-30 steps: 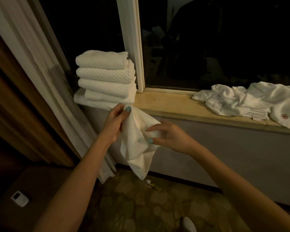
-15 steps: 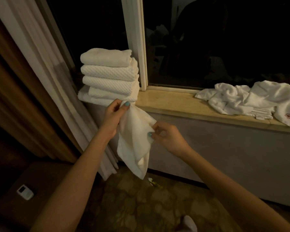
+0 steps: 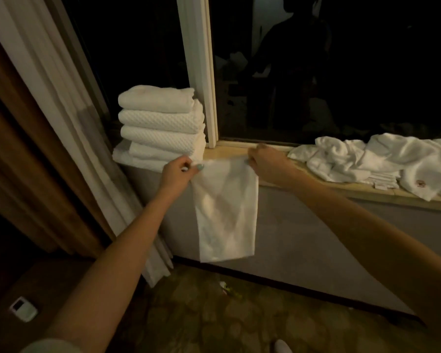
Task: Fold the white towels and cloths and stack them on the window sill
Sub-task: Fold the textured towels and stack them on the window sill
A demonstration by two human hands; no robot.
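Cloth [image 3: 225, 212] now spread, before perhaps stone sill [image 3: 239, 152].

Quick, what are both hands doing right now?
Left hand: closed, pinching the top left corner of the white cloth.
Right hand: closed, pinching its top right corner.

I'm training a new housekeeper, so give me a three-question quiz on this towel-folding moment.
1. True or false: the cloth hangs from both hands.
2. The folded stack sits at which end of the window sill: A left, B right?
3. What lies right of the right hand on the sill?

Key: 1 true: left hand and right hand each pinch a top corner. 2 A. 3 A heap of unfolded white towels.
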